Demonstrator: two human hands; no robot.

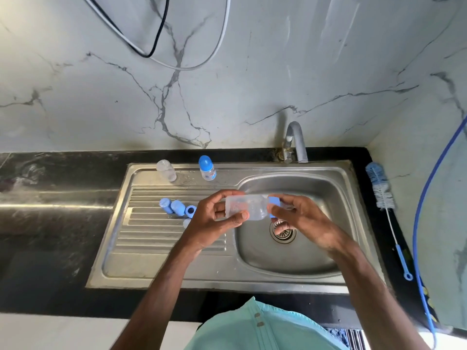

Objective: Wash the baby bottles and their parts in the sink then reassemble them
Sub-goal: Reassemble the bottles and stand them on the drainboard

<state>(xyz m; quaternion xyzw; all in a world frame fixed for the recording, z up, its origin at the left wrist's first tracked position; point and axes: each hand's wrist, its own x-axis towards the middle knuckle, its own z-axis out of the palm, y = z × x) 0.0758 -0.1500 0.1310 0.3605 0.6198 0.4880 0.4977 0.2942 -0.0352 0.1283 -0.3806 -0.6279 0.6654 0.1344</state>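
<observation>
**Inspector:** Step in hand?

**Assistant:** Both hands are clamped on one clear bottle (249, 207), held level over the left edge of the basin. The left hand (214, 219) grips the body. The right hand (299, 218) curls round the blue collar (274, 201) at the neck. I cannot tell whether the collar is going on or coming off.

**Inspector:** Recommendation?

**Assistant:** Keep the body steady and turn only the collar. Keep the thread square, and stay above the basin so that anything dropped lands inside it.

**Inspector:** Surroundings?

**Assistant:** A marbled wall (252, 72) with cables (158, 39) hanging on it. Below it a black desk (50, 223) with a steel sink (227, 281) set into it. No water is seen running from the tap (295, 142). A bottle brush (379, 185) lies on the desk to the right. At the back of the drainboard, one bare bottle (166, 170) lies on its side and one capped bottle (207, 169) stands upright. Nearer, blue caps (178, 207) are clustered just left of the left hand.
</observation>
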